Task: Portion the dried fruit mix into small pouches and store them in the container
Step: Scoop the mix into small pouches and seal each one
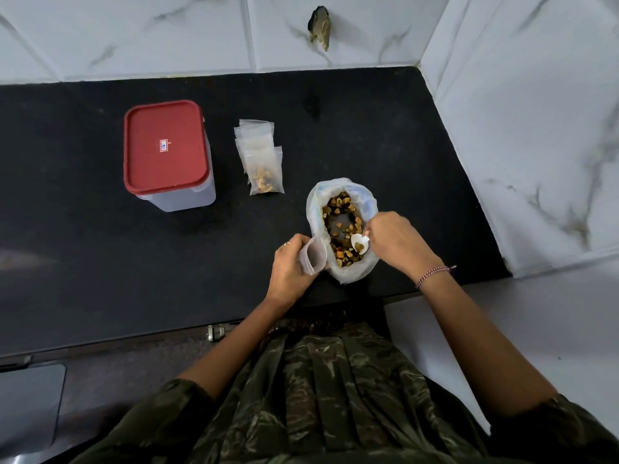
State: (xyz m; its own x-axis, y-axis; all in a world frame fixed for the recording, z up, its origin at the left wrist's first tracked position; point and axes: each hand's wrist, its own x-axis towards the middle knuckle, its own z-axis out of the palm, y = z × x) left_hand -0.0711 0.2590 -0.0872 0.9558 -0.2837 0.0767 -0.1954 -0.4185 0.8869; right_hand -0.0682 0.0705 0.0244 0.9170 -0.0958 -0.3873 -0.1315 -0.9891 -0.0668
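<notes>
Black stone countertop (385, 135): runs the width of the view, bounded at the rear and right by a white marble-pattern tiled wall (167, 31). All task items stand on it or are held over it.

Rectangular translucent plastic container (182, 199): stands upright at rear left, well apart from the hands. Its red snap-on lid (160, 128) is seated on top, so the contents cannot be seen.

Large clear plastic bag (314, 212): stands at the near edge, mouth rolled open and facing up. It holds the dried fruit mix (341, 209), brown and amber chunks lying mostly round the sides, with a thinner patch in the middle.

Pile of small clear zip pouches (256, 142): lies flat between the container and the bag, touching neither. The nearest pouch (266, 177) on the pile has fruit in its lower end; those behind look unfilled (their number cannot be counted).

Held pouch (313, 256): a small clear zip pouch, mouth open and turned upward, just beside the bag's left rim. No fruit is visible in it. The left hand (289, 267) grasps it, fingers wrapped round its body.

White plastic spoon (360, 244): its bowl sits inside the bag mouth with a few fruit pieces on it. The right hand (393, 237) pinches the handle with curled fingers.

Minor items: a braided thread bracelet (432, 274) on the right wrist; a thin ring (287, 243) on a left finger.
</notes>
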